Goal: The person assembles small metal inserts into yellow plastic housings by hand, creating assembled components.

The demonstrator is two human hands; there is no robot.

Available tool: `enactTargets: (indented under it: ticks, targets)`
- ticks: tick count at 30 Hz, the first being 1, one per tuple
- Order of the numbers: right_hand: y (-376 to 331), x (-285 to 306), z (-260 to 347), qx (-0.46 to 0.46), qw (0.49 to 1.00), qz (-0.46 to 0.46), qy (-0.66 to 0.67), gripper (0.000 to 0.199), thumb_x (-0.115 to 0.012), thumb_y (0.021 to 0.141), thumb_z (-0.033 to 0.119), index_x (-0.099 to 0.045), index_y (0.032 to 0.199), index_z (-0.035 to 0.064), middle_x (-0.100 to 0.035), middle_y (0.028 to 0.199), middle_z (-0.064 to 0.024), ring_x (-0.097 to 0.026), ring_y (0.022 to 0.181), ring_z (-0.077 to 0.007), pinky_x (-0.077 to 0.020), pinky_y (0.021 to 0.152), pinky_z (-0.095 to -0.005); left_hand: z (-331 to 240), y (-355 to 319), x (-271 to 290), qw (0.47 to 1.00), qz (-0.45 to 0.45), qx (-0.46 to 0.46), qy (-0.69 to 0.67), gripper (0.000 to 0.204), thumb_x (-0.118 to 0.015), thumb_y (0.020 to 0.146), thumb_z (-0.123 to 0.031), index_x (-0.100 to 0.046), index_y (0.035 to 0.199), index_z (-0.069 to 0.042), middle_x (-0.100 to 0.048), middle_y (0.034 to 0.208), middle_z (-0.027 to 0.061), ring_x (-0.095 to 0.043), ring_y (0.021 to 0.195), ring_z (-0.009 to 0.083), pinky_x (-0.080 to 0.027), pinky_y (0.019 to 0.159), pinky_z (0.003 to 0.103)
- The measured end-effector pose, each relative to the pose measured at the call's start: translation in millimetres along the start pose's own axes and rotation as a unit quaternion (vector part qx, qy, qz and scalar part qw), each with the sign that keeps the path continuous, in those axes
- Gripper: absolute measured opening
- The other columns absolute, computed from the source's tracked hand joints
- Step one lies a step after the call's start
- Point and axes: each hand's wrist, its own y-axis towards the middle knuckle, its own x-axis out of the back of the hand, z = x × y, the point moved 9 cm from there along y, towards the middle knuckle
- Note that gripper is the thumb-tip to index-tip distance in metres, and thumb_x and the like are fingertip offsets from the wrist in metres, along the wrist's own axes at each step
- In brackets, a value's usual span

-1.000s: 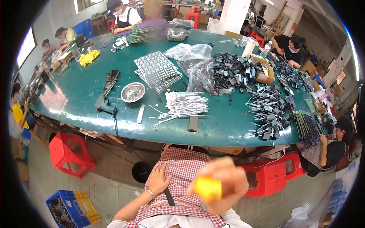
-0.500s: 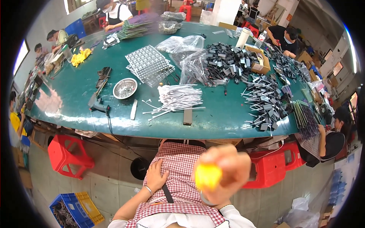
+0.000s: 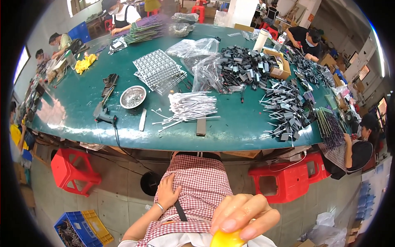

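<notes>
Green desk (image 3: 82,99) fills the upper part of the view, with clear plastic bags (image 3: 193,47) near its middle, a brown cardboard box (image 3: 277,66) to the right of them and a yellow cloth (image 3: 84,64) at the far left. Right hand (image 3: 242,216) is very close to the camera, its fingers closed around a small yellow object (image 3: 226,239) at the lower edge. Left hand (image 3: 166,193) lies open and flat on the red checked apron (image 3: 201,185), holding nothing.

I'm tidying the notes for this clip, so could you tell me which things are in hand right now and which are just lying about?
In hand:
- right hand grips a yellow object close to the camera
- left hand rests on the checked apron

Lying about, untouched:
- bundle of white strips
- metal bowl
- power screwdriver
- heaps of black parts
- red stool
</notes>
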Motion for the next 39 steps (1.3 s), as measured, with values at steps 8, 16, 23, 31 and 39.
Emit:
enactTargets:
  ticks: [8, 16, 23, 31, 39]
  targets:
    - [-27, 22, -11, 0.035, 0.991, -0.101, 0.084, 0.022, -0.07, 0.075, 0.005, -0.052, 0.088, -0.0014, -0.057, 0.089, -0.0214, -0.056, 0.065, -0.0224, -0.0498, 0.058, -0.0293, 0, 0, 1, 1.0, -0.002, 0.005, 0.004, 0.062, -0.06, 0.078, -0.033, -0.041, 0.13, -0.006, -0.048, 0.122, 0.0153, -0.042, 0.113, 0.033, -0.034, 0.094, 0.043]
    - [-7, 40, -49, -0.041, 0.982, -0.057, -0.173, 0.03, -0.063, 0.077, -0.003, -0.048, 0.102, -0.0025, -0.056, 0.098, -0.0174, -0.057, 0.078, -0.0189, -0.0505, 0.064, -0.0265, 8, 0, -6, 1.0, 0.014, 0.013, 0.014, 0.062, -0.061, 0.076, -0.032, -0.041, 0.129, -0.006, -0.048, 0.121, 0.0146, -0.043, 0.112, 0.0323, -0.035, 0.093, 0.042]
    - [-13, 63, -95, -0.156, 0.972, -0.162, -0.064, 0.03, -0.062, 0.077, -0.005, -0.049, 0.104, -0.0016, -0.056, 0.102, -0.0166, -0.058, 0.08, -0.0185, -0.05, 0.068, -0.0279, -2, 2, 1, 1.0, 0.0, 0.005, 0.004, 0.062, -0.061, 0.077, -0.032, -0.041, 0.129, -0.005, -0.047, 0.123, 0.0146, -0.043, 0.112, 0.0322, -0.035, 0.094, 0.041]
    - [-12, 25, -25, 0.032, 0.999, 0.037, 0.012, 0.022, -0.068, 0.079, 0.008, -0.05, 0.091, 0.0016, -0.055, 0.089, -0.0187, -0.059, 0.07, -0.0228, -0.0552, 0.06, -0.0303, -6, 4, 5, 1.0, -0.001, -0.005, -0.01, 0.062, -0.061, 0.076, -0.031, -0.041, 0.128, -0.005, -0.048, 0.122, 0.0149, -0.042, 0.112, 0.0327, -0.034, 0.095, 0.043]
    - [-18, 20, -28, 0.006, 0.998, 0.033, 0.048, 0.024, -0.072, 0.075, 0.009, -0.051, 0.086, 0.0024, -0.052, 0.095, -0.0188, -0.06, 0.067, -0.0249, -0.0565, 0.056, -0.0338, 3, 0, 2, 1.0, 0.0, 0.011, -0.004, 0.062, -0.061, 0.076, -0.033, -0.042, 0.128, -0.006, -0.047, 0.122, 0.0145, -0.042, 0.113, 0.0326, -0.034, 0.095, 0.043]
